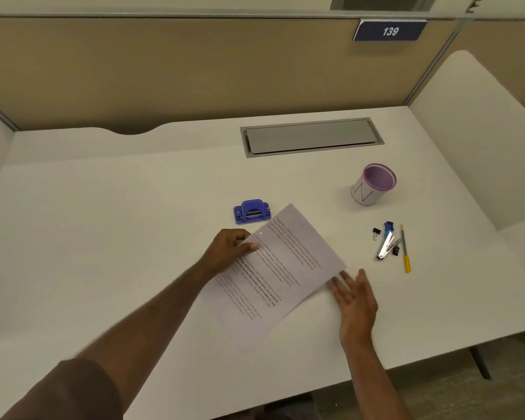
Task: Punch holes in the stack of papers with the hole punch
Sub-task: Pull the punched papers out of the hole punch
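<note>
A stack of printed papers (282,268) lies tilted on the white desk (103,237), its top corner close to the blue hole punch (252,211). One punched hole shows near the stack's upper left edge. My left hand (229,249) pinches that left edge, thumb on top. My right hand (353,295) is flat and open against the stack's lower right edge, fingers apart. The hole punch stands just beyond my left hand, with nothing touching it.
A white pen cup with a purple rim (372,184) stands at the right. Near it lie a binder clip (375,233), a stapler (387,242) and a yellow pen (405,253). A grey cable hatch (311,137) sits at the back. Partition walls surround the desk.
</note>
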